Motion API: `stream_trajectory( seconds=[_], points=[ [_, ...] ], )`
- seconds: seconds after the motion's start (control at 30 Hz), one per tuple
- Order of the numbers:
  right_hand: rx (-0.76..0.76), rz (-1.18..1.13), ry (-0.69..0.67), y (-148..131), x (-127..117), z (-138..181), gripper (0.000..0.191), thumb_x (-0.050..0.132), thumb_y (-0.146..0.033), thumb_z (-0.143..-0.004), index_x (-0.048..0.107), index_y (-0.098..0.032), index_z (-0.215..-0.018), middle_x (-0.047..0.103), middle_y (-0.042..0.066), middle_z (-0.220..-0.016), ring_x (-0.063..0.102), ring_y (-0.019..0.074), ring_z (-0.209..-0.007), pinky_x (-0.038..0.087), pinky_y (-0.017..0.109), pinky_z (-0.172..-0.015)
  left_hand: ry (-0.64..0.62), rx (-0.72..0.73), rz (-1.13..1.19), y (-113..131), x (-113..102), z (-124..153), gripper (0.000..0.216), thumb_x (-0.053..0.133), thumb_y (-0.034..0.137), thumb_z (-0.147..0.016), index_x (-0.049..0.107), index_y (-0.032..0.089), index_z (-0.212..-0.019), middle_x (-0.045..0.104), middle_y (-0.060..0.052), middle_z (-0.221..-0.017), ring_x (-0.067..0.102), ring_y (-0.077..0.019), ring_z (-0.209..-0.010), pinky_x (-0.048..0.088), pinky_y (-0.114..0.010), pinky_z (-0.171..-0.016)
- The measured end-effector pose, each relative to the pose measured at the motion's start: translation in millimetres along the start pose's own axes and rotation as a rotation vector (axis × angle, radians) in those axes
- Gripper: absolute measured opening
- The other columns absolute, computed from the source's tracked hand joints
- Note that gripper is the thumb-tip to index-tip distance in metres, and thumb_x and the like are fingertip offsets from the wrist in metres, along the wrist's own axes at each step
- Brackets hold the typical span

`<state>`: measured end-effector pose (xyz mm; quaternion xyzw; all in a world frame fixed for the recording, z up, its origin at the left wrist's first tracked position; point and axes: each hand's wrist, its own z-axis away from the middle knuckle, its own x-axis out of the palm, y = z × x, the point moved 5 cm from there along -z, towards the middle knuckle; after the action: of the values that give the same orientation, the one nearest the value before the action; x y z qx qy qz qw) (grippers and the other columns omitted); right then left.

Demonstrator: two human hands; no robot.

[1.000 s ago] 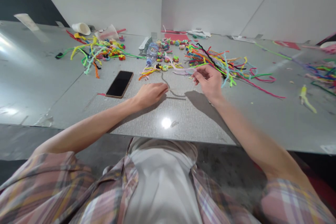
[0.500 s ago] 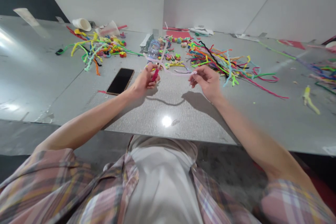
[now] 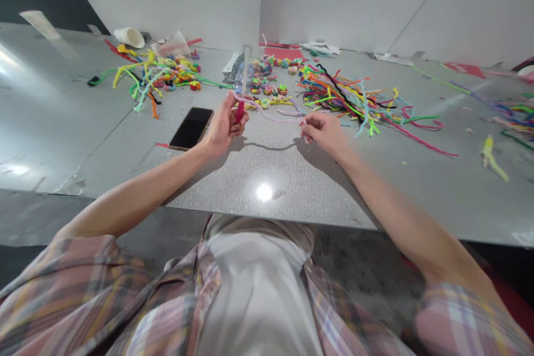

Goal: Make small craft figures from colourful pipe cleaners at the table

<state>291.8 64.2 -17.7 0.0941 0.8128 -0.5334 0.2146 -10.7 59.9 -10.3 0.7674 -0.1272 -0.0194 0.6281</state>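
Matt strand (image 3: pixel 275 119); glossy phone screen (image 3: pixel 192 128)

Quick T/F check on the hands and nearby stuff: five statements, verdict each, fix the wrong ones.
1. The right hand pinches the lilac strand. True.
2. The left hand is empty. False: the left hand grips a pink-handled tool.
3. The lilac strand is pulled dead straight between the hands. False: it runs in a slack curve.
4. The phone lies flat with a dark screen. True.
5. The white cup stands upright. False: the white cup lies tipped on its side.
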Motion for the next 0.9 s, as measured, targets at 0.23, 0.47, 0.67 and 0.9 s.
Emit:
stream_trajectory(
  seconds=[0.23, 0.47, 0.67, 0.9],
  points=[
    [-0.051, 0.208, 0.036, 1, -5, 2, 0.030, 0.073, -0.051, -0.102, 0.071, -0.026, -0.085, 0.075, 0.003, -0.074, 0.063, 0.0193, -0.064, 0.047, 0.035, -0.061, 0.047, 0.041, -0.051, -1, 0, 2, 0.072, 0.043, 0.092, -0.107, 0.070, 0.026, -0.112, 0.055, 0.003, -0.071, 0.036, -0.0104, -0.048, 0.027, -0.028, -0.045],
    [-0.088, 0.286, 0.068, 5, -8, -2, 0.022, 0.073, -0.046, -0.101, 0.072, -0.026, -0.091, 0.072, 0.003, -0.078, 0.061, 0.0217, -0.071, 0.048, 0.038, -0.071, 0.048, 0.101, -0.094, -2, 0, 5, 0.054, 0.063, 0.078, -0.107, 0.070, 0.025, -0.104, 0.052, 0.003, -0.071, 0.037, -0.0091, -0.050, 0.025, -0.024, -0.045],
    [-0.376, 0.363, 0.097, -27, -10, 9, 0.052, 0.070, -0.058, -0.099, 0.068, -0.029, -0.142, 0.072, 0.013, -0.135, 0.068, 0.0359, -0.116, 0.055, 0.057, -0.107, 0.106, 0.153, -0.115, 1, 0, 8, 0.048, 0.068, 0.071, -0.108, 0.066, 0.024, -0.098, 0.048, 0.003, -0.074, 0.035, -0.0091, -0.055, 0.024, -0.022, -0.048],
    [-0.526, 0.435, 0.185, -78, 17, 42, 0.068, 0.041, -0.085, -0.109, 0.071, -0.031, -0.137, 0.074, 0.014, -0.134, 0.068, 0.0412, -0.127, 0.044, 0.064, -0.118, 0.135, 0.336, -0.369, 14, 17, 28, 0.050, 0.057, 0.070, -0.114, 0.074, 0.025, -0.101, 0.051, 0.000, -0.073, 0.045, -0.0145, -0.064, 0.033, -0.027, -0.057]
  ],
)
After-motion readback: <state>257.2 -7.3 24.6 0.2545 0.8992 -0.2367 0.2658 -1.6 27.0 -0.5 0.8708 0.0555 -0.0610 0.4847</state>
